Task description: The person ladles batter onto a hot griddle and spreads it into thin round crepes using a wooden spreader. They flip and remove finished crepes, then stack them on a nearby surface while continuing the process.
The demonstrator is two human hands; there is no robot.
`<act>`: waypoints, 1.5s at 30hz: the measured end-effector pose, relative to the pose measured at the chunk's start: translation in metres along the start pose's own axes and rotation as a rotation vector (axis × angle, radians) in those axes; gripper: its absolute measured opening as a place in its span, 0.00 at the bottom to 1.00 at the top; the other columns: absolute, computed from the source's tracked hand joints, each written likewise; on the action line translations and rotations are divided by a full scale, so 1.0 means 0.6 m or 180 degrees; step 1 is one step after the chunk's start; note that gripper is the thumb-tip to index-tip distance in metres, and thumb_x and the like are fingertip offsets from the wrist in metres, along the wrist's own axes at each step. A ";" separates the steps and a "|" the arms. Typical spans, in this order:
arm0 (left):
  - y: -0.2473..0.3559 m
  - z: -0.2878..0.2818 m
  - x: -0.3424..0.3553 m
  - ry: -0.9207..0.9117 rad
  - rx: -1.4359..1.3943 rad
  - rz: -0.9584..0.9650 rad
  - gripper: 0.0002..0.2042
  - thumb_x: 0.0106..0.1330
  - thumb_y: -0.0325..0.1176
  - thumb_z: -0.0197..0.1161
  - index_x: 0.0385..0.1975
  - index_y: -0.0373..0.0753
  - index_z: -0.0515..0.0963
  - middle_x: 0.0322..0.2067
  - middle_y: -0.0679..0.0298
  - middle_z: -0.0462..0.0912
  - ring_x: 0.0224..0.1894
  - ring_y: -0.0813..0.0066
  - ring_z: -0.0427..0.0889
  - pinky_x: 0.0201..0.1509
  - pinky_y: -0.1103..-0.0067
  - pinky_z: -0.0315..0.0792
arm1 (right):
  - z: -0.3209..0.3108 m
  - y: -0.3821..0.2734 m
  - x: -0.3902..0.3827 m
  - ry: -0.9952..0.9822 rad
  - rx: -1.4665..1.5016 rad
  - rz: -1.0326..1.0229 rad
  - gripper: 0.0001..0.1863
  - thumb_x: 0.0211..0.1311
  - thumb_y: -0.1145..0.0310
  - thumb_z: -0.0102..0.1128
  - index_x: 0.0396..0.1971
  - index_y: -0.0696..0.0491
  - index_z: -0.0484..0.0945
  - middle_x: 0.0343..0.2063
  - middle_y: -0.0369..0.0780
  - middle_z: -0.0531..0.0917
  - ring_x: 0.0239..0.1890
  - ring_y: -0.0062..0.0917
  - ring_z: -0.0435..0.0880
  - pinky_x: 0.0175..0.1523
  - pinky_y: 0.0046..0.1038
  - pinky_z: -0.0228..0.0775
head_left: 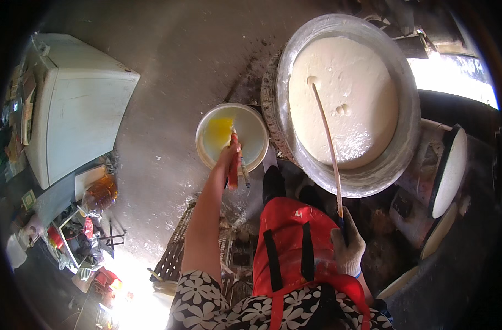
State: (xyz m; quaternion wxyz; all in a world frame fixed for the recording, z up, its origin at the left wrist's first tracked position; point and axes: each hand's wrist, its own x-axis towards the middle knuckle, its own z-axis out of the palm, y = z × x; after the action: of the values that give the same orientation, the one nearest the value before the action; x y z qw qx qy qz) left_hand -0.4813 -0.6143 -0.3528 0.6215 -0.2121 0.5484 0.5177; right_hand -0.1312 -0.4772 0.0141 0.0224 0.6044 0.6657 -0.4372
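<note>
My left hand (pixel 234 147) is bare and closed over a round white bucket (pixel 200 144). A red handle (pixel 233 177) sticks out below its fingers, and a bright yellow piece (pixel 220 130) shows inside the bucket just past them. I cannot make out whether the two are one tool. My right hand (pixel 348 248), in a pale work glove, is wrapped round the dark lower end of a long thin wooden stick (pixel 331 146). The stick's far tip dips into a thick creamy-white mass (pixel 366 93) that fills a large metal pot (pixel 407 118).
A white cabinet-like box (pixel 89 104) stands at the far left, with an amber plastic jug (pixel 100 193) and clutter nearer me. Lidded containers (pixel 449 170) line the right side. A perforated crate (pixel 179 253) lies near my feet, beside the grey floor (pixel 168 71).
</note>
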 end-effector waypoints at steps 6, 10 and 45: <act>-0.057 0.017 -0.116 0.0605 0.0458 0.0803 0.11 0.67 0.34 0.71 0.42 0.41 0.76 0.21 0.69 0.75 0.18 0.78 0.76 0.21 0.76 0.74 | -0.025 0.024 -0.006 0.0011 0.0130 -0.0267 0.30 0.66 0.76 0.65 0.69 0.55 0.77 0.44 0.53 0.89 0.40 0.34 0.92 0.48 0.33 0.83; -0.100 0.002 -0.141 0.0936 0.1364 0.1012 0.14 0.67 0.35 0.70 0.48 0.39 0.77 0.26 0.63 0.81 0.23 0.69 0.83 0.27 0.70 0.78 | -0.051 0.047 -0.019 -0.0051 0.0236 -0.0266 0.30 0.67 0.75 0.65 0.70 0.53 0.77 0.44 0.52 0.89 0.39 0.31 0.91 0.48 0.31 0.82; -0.105 0.206 -0.514 0.3483 0.1739 0.3150 0.23 0.68 0.41 0.69 0.58 0.38 0.74 0.40 0.45 0.88 0.41 0.41 0.89 0.43 0.56 0.82 | -0.297 0.288 -0.128 0.0374 0.1378 -0.1741 0.31 0.77 0.62 0.62 0.72 0.64 0.71 0.54 0.40 0.85 0.47 0.19 0.81 0.54 0.22 0.75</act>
State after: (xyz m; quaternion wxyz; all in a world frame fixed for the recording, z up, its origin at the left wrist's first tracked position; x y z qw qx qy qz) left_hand -0.3264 -0.6617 -0.0562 -0.0095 -0.0077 0.9150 0.4032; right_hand 0.1208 -0.4483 0.0713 -0.2623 0.4186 0.6950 -0.5225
